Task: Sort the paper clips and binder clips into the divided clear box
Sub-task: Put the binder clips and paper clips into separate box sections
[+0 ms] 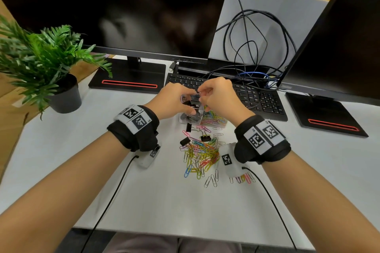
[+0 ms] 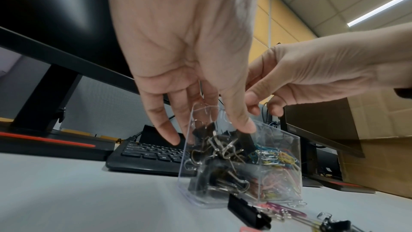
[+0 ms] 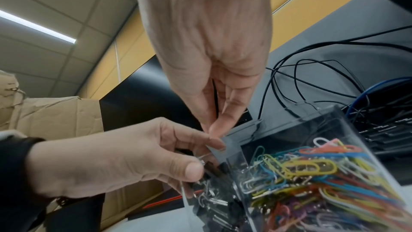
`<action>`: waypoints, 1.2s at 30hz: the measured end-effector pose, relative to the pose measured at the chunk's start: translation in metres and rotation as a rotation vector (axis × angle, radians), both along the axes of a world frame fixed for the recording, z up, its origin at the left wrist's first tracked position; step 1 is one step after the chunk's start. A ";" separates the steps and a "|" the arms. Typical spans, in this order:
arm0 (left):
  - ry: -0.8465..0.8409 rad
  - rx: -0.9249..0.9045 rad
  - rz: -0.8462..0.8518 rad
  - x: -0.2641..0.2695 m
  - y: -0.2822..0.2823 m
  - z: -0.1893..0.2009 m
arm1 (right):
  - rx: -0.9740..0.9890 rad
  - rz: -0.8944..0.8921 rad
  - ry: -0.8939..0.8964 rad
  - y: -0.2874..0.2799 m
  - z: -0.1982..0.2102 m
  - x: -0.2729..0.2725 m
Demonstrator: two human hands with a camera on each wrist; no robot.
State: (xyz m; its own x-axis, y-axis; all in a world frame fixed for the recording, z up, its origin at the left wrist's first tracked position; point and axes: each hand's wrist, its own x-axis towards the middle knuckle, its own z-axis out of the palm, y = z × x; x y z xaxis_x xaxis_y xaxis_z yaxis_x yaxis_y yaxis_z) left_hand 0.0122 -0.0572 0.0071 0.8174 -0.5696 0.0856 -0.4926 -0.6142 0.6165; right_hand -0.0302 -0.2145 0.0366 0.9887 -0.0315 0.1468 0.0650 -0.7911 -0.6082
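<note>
Seen from the head view: both hands meeting above the clear box (image 1: 202, 118), itself standing on the white desk (image 1: 144, 191) just in front of the keyboard (image 1: 255, 96). Left hand (image 1: 174, 98) curled over the box's left side, right hand (image 1: 218, 94) at its top edge, fingertips pinched together. On the near side of the box, a loose heap of coloured paper clips (image 1: 202, 154) with a few black binder clips (image 1: 185, 141) among them; well to the box's left, a potted plant (image 1: 45, 63); behind it, two dark monitors (image 1: 123, 6) and a tangle of cables (image 1: 253, 47). Hidden from the head view but plain from the left wrist: box split in two, binder clips filling the left compartment (image 2: 220, 158), paper clips the right (image 2: 278, 170), left thumb and fingers (image 2: 243, 121) resting on the rim and wall, gripping the box. Shown only from the right wrist: right thumb and forefinger (image 3: 219, 124) closed on the box's top rim beside the divider, left thumb (image 3: 189, 168) pressing a binder clip at the mouth of the left compartment. Whether anything small is pinched by the right hand besides the rim, impossible to tell.
</note>
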 end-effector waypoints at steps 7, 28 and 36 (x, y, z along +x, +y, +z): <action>-0.033 -0.007 -0.032 0.003 0.001 -0.002 | -0.116 0.143 0.001 0.005 -0.002 -0.022; 0.330 -0.346 0.016 0.018 0.019 -0.029 | -0.618 0.377 0.233 0.007 -0.046 -0.038; 0.472 -0.475 0.011 0.024 0.023 -0.053 | -0.665 0.318 0.188 -0.002 -0.043 -0.046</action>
State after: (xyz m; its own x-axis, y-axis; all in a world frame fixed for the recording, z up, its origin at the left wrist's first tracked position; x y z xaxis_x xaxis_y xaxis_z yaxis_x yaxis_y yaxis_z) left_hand 0.0363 -0.0341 -0.0461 0.8345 -0.5494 -0.0429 -0.0992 -0.2263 0.9690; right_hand -0.0757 -0.2163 -0.0065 0.9457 0.2950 -0.1364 0.2932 -0.9555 -0.0335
